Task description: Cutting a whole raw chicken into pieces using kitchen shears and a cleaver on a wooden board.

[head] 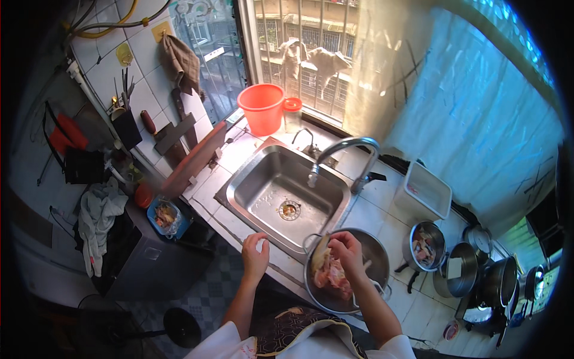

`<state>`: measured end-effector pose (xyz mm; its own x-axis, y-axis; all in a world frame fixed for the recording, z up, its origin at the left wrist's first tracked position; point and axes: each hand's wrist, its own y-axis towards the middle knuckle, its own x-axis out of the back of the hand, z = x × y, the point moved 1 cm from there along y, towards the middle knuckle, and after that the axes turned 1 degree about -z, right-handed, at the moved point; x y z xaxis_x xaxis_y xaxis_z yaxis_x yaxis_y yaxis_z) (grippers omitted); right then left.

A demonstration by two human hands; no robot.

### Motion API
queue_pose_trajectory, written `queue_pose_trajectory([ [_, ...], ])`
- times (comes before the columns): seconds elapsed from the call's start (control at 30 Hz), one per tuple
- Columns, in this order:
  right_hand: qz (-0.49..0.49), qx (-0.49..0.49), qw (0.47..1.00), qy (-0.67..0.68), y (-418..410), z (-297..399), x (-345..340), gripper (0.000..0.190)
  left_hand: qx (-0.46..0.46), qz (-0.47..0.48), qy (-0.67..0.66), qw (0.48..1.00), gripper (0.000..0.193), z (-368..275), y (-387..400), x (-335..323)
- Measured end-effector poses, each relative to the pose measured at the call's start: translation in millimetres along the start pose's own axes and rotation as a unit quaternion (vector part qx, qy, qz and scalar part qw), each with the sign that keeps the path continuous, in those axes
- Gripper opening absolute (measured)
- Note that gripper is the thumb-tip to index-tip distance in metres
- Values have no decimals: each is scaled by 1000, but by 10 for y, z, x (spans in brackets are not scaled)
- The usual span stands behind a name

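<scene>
My left hand (255, 253) is held over the tiled counter's front edge, left of the sink, with its fingers apart and nothing in them. Over a wide steel pan (380, 264) is my right hand (347, 251), its fingers bent close to a yellowish piece of raw poultry; whether they pinch it cannot be told. Pink raw meat (334, 279) lies in the pan beneath. The pan overlaps the near right corner of the stainless steel sink (273, 188), which has bits of food in its drain strainer (289, 210). A curved faucet (347, 143) reaches over the sink.
On the counter's right are a white plastic bin (428, 190), a pot with meat pieces (422, 247) and several other pans. A red bucket (261, 110) stands behind the sink; a cutting board (197, 159) leans at the left. A blue basket of scraps (167, 217) sits below left.
</scene>
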<state>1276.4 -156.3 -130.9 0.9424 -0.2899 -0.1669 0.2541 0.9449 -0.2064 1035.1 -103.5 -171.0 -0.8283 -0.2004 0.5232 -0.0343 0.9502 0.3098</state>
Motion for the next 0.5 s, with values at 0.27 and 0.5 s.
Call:
queue_pose_trajectory([
  [0.27, 136, -133, 982, -11, 2225, -242, -4204, 70, 207, -75, -143, 965, 7, 2030, 1145, 1859],
  [0.5, -35, -95, 994, -48, 3046, -588, -5716, 35, 431, -95, -448, 778, 27, 3170, 1999, 2870],
])
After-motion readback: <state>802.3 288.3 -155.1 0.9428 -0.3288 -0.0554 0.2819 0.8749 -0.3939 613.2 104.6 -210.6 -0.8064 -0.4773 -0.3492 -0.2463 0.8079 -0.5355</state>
